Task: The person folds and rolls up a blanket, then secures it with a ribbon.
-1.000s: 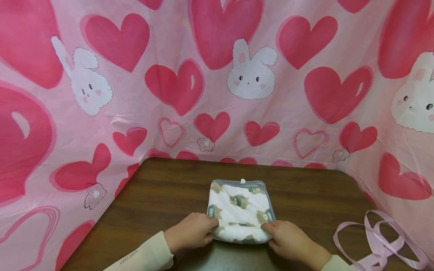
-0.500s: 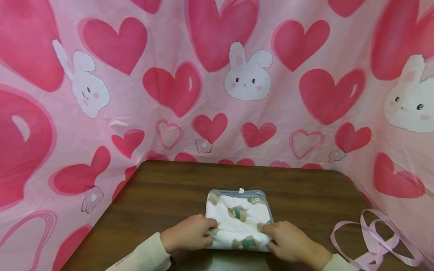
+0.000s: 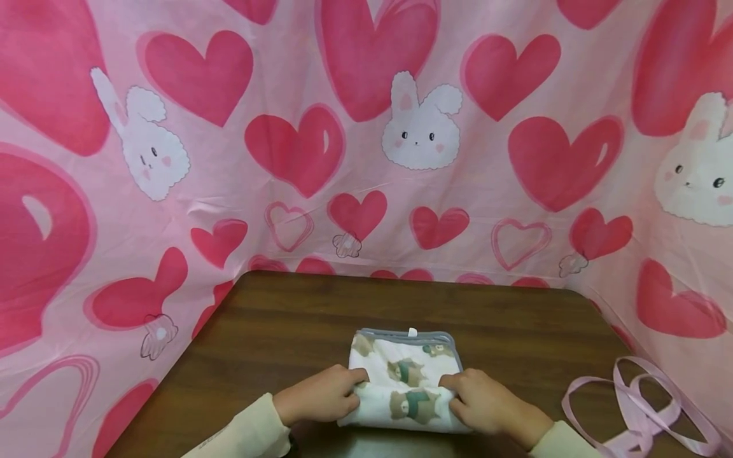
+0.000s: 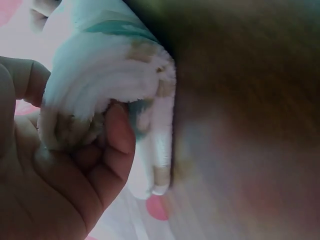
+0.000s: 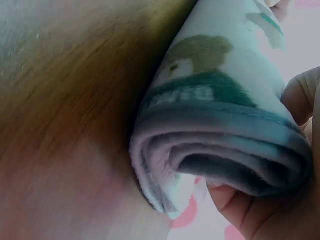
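A white towel (image 3: 415, 407) with brown bears in green and a grey border lies on the table in the head view, its near part folded over into a thick roll. My left hand (image 3: 321, 394) grips the left end of that roll, thumb on one side and fingers curled on the other. In the left wrist view the layers of the towel (image 4: 100, 70) curl round between thumb and fingers. My right hand (image 3: 487, 401) grips the right end. Seen from the right wrist, the grey-edged towel (image 5: 215, 115) spirals in several layers against the palm.
A loosely looped pink ribbon (image 3: 641, 407) lies at the right of the brown wooden table (image 3: 286, 318). Pink cloth (image 3: 366, 172) printed with hearts and rabbits hangs behind the table and along both sides.
The towel's near part has been turned over farther into a fatter roll, leaving a shorter flat part behind it. The towel's far edge has come nearer. Both hands keep their hold.
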`<action>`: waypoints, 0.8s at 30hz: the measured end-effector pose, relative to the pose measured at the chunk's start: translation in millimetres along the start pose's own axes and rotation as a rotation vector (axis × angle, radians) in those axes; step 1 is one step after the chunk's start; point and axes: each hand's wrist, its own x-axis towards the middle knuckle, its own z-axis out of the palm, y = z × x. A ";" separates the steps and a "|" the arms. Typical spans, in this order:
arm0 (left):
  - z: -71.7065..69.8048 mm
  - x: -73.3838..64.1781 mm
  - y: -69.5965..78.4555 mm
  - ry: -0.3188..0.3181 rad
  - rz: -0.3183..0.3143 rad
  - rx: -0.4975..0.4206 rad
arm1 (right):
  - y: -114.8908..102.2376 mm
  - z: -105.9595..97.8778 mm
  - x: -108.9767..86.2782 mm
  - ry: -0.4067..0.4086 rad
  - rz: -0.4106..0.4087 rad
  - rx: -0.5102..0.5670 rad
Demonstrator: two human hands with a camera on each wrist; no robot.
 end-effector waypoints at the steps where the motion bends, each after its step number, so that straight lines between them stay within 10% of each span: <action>1: 0.3 0.6 -1.2 0.005 -0.004 -0.001 | 1.3 0.7 0.4 0.004 0.007 0.002; 13: 2.8 7.4 -9.5 0.138 -0.073 0.204 | 13.0 8.1 3.5 0.071 0.127 -0.150; 24: 8.6 12.7 -13.5 0.318 0.127 0.414 | 19.1 16.9 7.1 0.186 0.091 -0.277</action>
